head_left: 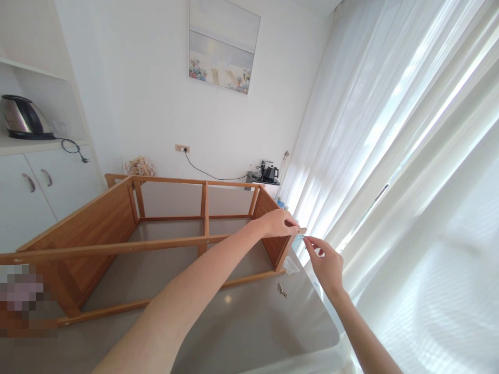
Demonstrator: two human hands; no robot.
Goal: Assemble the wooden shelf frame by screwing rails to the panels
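A brown wooden shelf frame point(171, 244) lies on its side on the grey table point(249, 322). My left hand point(278, 223) reaches across to its near right corner, fingers and thumb closed around the end of the upper rail. Just right of that corner, my right hand point(325, 262) pinches a thin metal piece point(304, 237) between thumb and fingertips, its tip close to the rail end. That piece is too small to identify. Several metal screws point(282, 291) lie on the table below the frame's right end. My left forearm hides part of the frame.
A clear plastic bag point(290, 265) sits by the frame's right end. White curtains point(390, 156) hang close on the right. Behind stand a small table with a black kettle point(272, 173) and, at left, a cabinet with a steel kettle point(25, 118). A blurred patch covers the lower left.
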